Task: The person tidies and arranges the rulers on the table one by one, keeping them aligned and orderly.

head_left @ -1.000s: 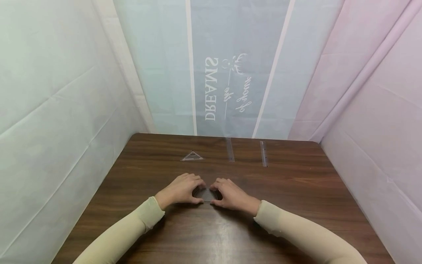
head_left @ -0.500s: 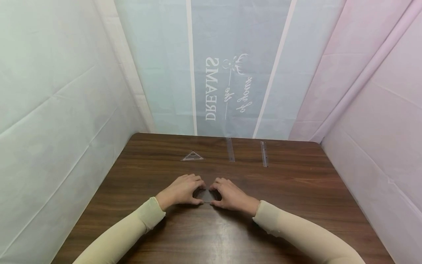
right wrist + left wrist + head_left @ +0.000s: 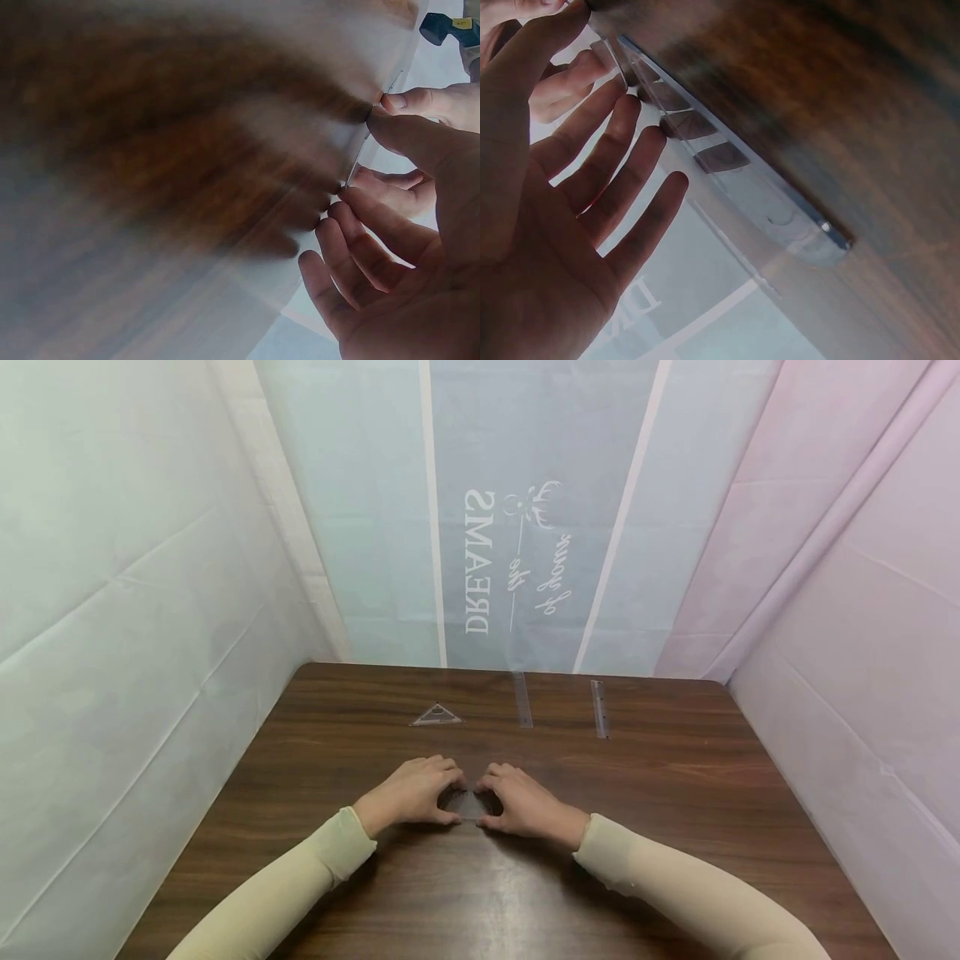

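Between my two hands is a small clear plastic piece (image 3: 470,808), flat, with a straight near edge and what looks like a curved far side, like a protractor. My left hand (image 3: 416,789) pinches its left side between thumb and fingertips; my right hand (image 3: 528,802) pinches the right side the same way. In the right wrist view its thin edge (image 3: 358,154) shows between thumb and index finger, while the other fingers lie loosely spread. My hands cover both ends of the piece, and its markings are too faint to read.
Beyond the hands on the brown wooden table (image 3: 652,793) lie a clear set square (image 3: 437,715), a clear ruler (image 3: 522,700) and another clear ruler (image 3: 601,710). A printed cloth (image 3: 390,527) hangs behind the table's far edge; pale cloth walls flank it.
The clear piece between my hands catches less light than a second ago. Both hands keep nearly the same place and grip; the set square and rulers have not moved.
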`<state>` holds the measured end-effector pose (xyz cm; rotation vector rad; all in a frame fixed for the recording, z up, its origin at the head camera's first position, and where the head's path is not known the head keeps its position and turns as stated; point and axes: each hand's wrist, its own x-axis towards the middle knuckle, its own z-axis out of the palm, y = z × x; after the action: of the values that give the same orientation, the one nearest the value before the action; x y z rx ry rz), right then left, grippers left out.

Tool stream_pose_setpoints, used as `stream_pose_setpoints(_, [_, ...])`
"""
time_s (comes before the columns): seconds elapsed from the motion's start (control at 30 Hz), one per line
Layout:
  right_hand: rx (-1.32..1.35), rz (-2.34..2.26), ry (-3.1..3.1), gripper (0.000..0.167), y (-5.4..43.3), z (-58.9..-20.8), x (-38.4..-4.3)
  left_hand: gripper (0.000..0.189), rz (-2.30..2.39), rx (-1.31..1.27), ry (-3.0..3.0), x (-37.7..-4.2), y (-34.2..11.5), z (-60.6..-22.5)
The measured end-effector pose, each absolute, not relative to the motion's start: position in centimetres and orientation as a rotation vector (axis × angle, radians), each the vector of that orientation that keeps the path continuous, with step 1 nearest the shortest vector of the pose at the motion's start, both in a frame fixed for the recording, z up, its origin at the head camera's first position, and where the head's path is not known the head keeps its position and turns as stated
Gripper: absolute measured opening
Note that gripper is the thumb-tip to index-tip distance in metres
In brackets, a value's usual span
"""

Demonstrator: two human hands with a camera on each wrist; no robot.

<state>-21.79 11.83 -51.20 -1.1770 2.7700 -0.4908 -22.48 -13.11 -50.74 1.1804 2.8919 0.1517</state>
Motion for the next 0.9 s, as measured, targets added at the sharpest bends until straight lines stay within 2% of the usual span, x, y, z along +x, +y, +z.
stream_pose_setpoints(0.9, [-1.204, -0.481, 2.777, 0.047, 11.82, -51.24, -21.79, 0.049, 0.182, 1.197, 2.885, -22.39, -13.11, -50.73])
